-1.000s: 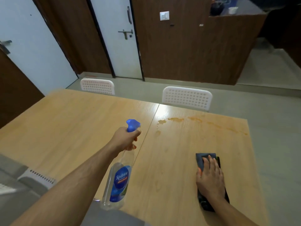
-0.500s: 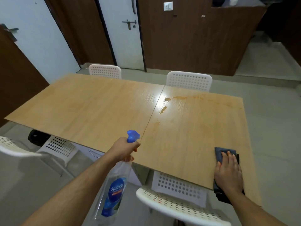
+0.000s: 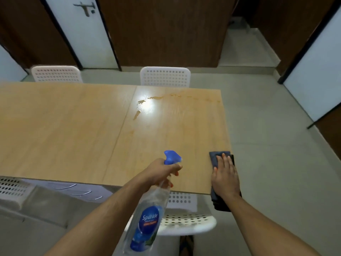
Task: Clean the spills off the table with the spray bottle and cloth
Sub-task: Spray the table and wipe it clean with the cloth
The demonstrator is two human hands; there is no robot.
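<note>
Table (image 3: 73, 126): left hand (image 3: 158, 172) grips bottle (image 3: 147, 215).

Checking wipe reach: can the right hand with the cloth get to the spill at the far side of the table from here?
Probably yes, with a lean. The right hand presses the dark cloth flat at the near right edge; bare table lies between it and the spill.

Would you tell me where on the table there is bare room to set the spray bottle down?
The left tabletop, left of the centre seam, is bare. On the right half, a free patch lies between the spills at the far edge and the cloth under the right hand near the front right corner.
</note>
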